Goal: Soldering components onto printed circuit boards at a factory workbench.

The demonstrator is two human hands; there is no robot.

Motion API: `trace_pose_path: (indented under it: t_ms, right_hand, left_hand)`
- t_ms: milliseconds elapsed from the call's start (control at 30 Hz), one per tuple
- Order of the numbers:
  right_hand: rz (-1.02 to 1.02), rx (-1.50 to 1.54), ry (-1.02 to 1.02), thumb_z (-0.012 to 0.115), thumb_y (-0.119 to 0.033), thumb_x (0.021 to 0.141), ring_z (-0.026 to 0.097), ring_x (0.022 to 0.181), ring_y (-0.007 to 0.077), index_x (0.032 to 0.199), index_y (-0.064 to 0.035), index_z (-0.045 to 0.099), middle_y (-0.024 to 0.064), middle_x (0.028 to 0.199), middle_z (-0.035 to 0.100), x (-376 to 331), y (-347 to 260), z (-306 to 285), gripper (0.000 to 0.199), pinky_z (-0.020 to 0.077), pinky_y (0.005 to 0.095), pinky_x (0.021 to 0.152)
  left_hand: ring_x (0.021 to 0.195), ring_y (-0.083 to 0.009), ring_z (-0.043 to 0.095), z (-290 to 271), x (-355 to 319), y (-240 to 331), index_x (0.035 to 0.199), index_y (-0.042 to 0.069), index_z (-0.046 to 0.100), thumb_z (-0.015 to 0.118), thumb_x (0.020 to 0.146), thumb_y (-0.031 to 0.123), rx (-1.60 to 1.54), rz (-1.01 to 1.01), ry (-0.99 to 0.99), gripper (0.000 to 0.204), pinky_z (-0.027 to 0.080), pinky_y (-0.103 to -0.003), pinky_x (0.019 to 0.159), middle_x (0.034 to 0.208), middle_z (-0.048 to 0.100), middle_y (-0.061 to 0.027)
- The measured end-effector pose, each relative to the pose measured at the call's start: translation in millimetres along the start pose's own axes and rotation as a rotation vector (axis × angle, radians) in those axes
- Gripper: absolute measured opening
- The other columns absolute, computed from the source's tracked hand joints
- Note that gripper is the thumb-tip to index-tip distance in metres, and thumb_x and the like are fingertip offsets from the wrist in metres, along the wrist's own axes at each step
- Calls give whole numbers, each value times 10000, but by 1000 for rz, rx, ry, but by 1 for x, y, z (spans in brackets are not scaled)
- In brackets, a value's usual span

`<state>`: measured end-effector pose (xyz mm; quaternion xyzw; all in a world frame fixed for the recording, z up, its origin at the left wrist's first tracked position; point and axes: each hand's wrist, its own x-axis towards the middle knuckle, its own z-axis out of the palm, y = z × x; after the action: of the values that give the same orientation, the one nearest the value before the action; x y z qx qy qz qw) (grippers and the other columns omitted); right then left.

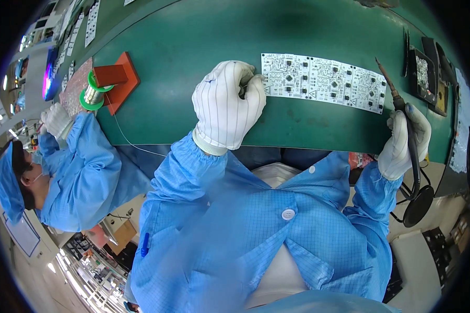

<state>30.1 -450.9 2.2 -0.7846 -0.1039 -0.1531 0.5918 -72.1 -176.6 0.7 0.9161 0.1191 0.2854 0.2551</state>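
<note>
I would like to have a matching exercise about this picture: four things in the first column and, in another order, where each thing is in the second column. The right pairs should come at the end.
Things
1. left hand
2. right hand
3. white circuit board strip
4. wire spool with green rims

Places
A. flat on the green table top
B. wrapped around the soldering iron
C. on the orange-red stand
D. curled, beside the left end of the strip

Right pairs
1-D, 2-B, 3-A, 4-C
</note>
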Motion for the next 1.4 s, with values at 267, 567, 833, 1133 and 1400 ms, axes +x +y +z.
trace_pose_path:
  t_ms: [267, 567, 833, 1133, 1400]
  right_hand:
    - [-19, -38, -6, 633, -15, 888, 634, 699, 136, 1048, 20, 626, 142, 861, 677, 3, 4, 0, 164, 515, 249, 645]
    - [60, -112, 2, 645, -99, 921, 623, 689, 113, 1227, -38, 628, 107, 906, 674, 4, -9, 18, 313, 491, 242, 590]
    - [-387, -658, -218, 625, -42, 933, 681, 895, 213, 1105, -7, 652, 111, 1003, 714, 17, 3, 15, 178, 543, 321, 786]
    - [51, 58, -35, 635, -31, 913, 654, 1006, 233, 1283, -9, 499, 169, 1086, 642, 9, -22, 25, 395, 561, 356, 888]
    - [9, 158, -9, 631, 7, 891, 632, 1049, 238, 1299, 9, 486, 167, 1120, 629, 11, -13, 38, 433, 540, 396, 945]
  left_hand:
    - [589, -250, 592, 2, 1, -3, 778, 81, 592, 702, 755, 68, -2, -2, 11, 113, 477, -340, 538, 710, 606, -57]
    - [580, -270, 578, -4, -3, -12, 803, 48, 581, 708, 799, 112, 12, 16, -5, 142, 476, -348, 539, 780, 616, -84]
    - [597, -200, 578, -15, 7, 6, 927, -10, 558, 672, 876, 145, -205, -253, -268, 199, 472, -319, 558, 839, 615, -108]
    - [698, -119, 612, -30, 24, 6, 921, -7, 437, 682, 863, 87, -1047, -567, 1, 269, 515, -244, 616, 867, 647, -123]
    - [706, -94, 573, -29, 25, -15, 921, 7, 460, 716, 823, 55, -1042, -410, -12, 278, 501, -234, 642, 883, 656, -103]
